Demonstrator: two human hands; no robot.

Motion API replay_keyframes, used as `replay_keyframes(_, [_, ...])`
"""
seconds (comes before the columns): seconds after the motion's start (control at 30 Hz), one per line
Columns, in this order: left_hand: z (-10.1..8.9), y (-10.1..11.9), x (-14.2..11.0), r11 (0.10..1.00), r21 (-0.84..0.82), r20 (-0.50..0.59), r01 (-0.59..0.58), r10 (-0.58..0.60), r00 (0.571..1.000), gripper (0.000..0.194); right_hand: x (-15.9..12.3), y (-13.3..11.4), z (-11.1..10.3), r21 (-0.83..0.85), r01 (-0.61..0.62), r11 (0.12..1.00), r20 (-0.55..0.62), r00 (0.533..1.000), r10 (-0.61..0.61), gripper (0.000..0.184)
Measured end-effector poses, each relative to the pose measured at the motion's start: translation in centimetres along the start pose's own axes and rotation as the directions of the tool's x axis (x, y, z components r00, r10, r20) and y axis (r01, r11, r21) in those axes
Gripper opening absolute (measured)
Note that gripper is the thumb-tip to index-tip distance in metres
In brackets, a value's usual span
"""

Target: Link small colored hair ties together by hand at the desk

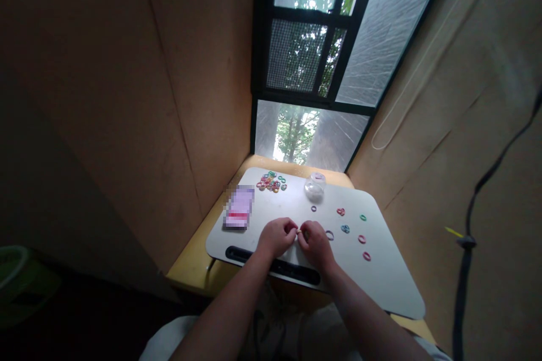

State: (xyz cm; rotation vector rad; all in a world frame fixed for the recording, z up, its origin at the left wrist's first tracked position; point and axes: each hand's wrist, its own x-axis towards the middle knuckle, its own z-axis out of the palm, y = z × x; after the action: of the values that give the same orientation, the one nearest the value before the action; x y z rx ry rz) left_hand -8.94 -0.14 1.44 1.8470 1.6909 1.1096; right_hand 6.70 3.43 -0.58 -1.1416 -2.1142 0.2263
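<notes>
My left hand (277, 237) and my right hand (314, 241) meet over the near middle of a white lap tray (393, 276). Both are curled in a pinch around a tiny ring-like piece (298, 232) held between their fingertips; I cannot make out what it is exactly. A purple ring (329, 234) lies just right of my right hand. Single small rings are scattered to the right: red (340, 211), blue (345, 229), green (363, 218), pink (362, 239) and another pink (366, 256).
A pile of colourful small rings (271, 181) lies at the tray's far left. A clear round container (314, 187) stands at the far middle. A blurred purple card (239, 207) lies on the left. A dark slot (271, 262) runs along the near edge. Wooden walls close in both sides.
</notes>
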Motion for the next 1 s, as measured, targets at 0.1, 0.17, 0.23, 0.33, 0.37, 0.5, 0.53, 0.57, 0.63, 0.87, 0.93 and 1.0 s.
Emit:
replay_keyframes(0.1, [0.02,-0.05,-0.03,1.000,-0.007,0.002,0.001,-0.001,1.000,0.015,-0.01,0.00,0.02,0.002,0.007,1.000,0.000,1.000,-0.007,0.008])
replay_keyframes(0.17, [0.04,-0.07,-0.06,1.000,-0.008,0.001,0.001,0.000,1.000,0.015,0.01,0.01,0.02,0.003,0.009,1.000,-0.003,1.000,-0.009,0.008])
replay_keyframes(0.23, [0.07,-0.09,-0.08,1.000,-0.006,-0.003,-0.005,0.005,1.000,0.015,0.05,0.01,0.02,0.002,0.009,1.000,-0.003,1.000,-0.009,0.008])
replay_keyframes(0.33, [0.13,-0.14,-0.04,1.000,-0.002,-0.007,-0.006,0.006,1.000,0.015,0.11,0.00,0.00,-0.007,0.010,1.000,0.003,1.000,-0.010,0.008])
replay_keyframes(0.37, [0.14,-0.15,-0.02,1.000,-0.002,-0.006,-0.005,0.005,1.000,0.015,0.12,0.00,0.00,-0.009,0.010,1.000,0.005,1.000,-0.010,0.008])
replay_keyframes(0.5, [0.16,-0.16,0.04,1.000,-0.002,-0.001,-0.004,0.004,1.000,0.015,0.10,-0.08,-0.08,-0.005,0.008,1.000,0.010,1.000,-0.008,0.007])
replay_keyframes(0.53, [0.15,-0.13,0.04,1.000,0.000,-0.002,-0.004,0.004,1.000,0.016,0.09,-0.10,-0.12,-0.004,0.007,1.000,0.011,1.000,-0.007,0.007])
replay_keyframes(0.57, [0.14,-0.10,0.04,1.000,0.002,-0.001,-0.004,0.004,1.000,0.016,0.08,-0.13,-0.15,-0.004,0.006,1.000,0.011,1.000,-0.005,0.007])
replay_keyframes(0.63, [0.12,-0.02,0.02,1.000,0.010,0.001,0.002,-0.002,1.000,0.016,0.06,-0.15,-0.19,-0.003,0.004,1.000,0.011,1.000,-0.004,0.007])
replay_keyframes(0.87, [0.01,0.24,-0.04,1.000,0.020,0.011,0.023,-0.024,1.000,0.017,0.10,-0.11,-0.17,-0.008,-0.002,1.000,0.002,1.000,0.002,0.007])
replay_keyframes(0.93, [-0.02,0.27,-0.04,1.000,0.018,0.012,0.021,-0.022,1.000,0.016,0.13,-0.11,-0.15,-0.005,0.004,1.000,0.001,1.000,-0.004,0.007])
replay_keyframes(1.0, [-0.04,0.29,-0.05,1.000,0.017,0.008,0.015,-0.015,1.000,0.016,0.14,-0.12,-0.15,0.001,0.009,1.000,-0.002,1.000,-0.009,0.008])
